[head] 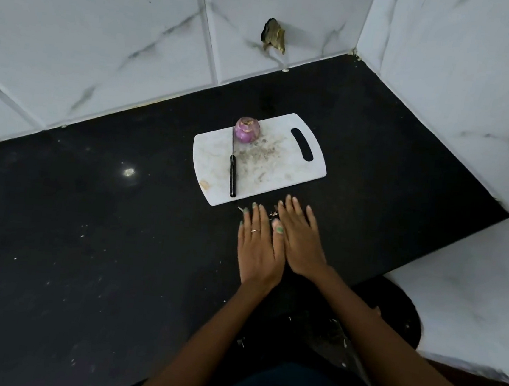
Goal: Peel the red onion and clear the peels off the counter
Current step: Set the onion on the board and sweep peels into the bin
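A peeled red onion [247, 130] stands on the far side of a white cutting board [280, 167]. A black-handled knife [233, 172] lies on the board's left part, blade pointing at the onion. My left hand [259, 246] and my right hand [300, 240] lie flat side by side on the black counter [87, 239], just in front of the board, fingers straight, holding nothing. Small bits of onion peel [273, 214] lie on the counter by my fingertips.
Marble-tiled walls close the counter at the back and right. A hole in the back wall [274, 39] is stuffed with dark material. A dark round bin [396, 318] stands below the counter's front edge at right. Crumbs dot the board and counter.
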Action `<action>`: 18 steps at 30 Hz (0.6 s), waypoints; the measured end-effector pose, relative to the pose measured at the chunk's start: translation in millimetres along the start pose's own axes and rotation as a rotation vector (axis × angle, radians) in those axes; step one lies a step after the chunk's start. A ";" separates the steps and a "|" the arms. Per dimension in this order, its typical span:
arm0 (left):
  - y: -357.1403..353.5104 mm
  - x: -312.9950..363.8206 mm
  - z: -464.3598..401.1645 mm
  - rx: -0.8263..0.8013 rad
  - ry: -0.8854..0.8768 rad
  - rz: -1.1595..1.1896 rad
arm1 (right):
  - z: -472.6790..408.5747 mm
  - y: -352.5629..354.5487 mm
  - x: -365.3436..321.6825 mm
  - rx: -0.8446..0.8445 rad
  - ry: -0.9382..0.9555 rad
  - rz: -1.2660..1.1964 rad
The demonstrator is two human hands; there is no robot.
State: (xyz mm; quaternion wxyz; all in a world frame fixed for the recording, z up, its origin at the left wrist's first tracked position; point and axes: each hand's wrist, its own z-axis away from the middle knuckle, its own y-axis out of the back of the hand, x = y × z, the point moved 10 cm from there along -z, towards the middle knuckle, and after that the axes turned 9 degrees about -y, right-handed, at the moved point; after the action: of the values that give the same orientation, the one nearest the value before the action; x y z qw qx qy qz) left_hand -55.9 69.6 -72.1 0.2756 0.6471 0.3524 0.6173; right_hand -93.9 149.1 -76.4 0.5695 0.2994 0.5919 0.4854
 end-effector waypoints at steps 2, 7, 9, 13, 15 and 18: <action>-2.8 10.8 -9.1 -0.050 -0.092 0.183 | -0.6 5.4 -1.2 -0.019 0.010 -0.190; 41.2 -6.1 -10.3 0.289 -0.070 0.304 | 9.1 47.8 51.4 0.259 -0.286 -0.842; 56.6 -24.9 -1.5 0.416 0.065 0.153 | 18.6 56.3 66.1 0.375 -0.329 -0.785; 37.2 -35.5 2.6 0.208 0.179 -0.097 | 26.4 46.6 59.0 0.391 -0.231 -0.604; 14.1 -20.7 -3.6 0.020 0.044 -0.193 | 25.1 42.3 51.1 0.373 -0.189 -0.546; -4.7 7.3 -12.0 -0.109 -0.178 -0.119 | 19.5 36.9 45.7 0.318 -0.159 -0.530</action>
State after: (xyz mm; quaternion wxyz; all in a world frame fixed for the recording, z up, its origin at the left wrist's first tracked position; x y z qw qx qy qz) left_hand -68.4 77.3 -70.4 0.3765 0.6614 0.3302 0.5584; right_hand -90.3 208.0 -57.9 0.6669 0.2569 0.6713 0.1967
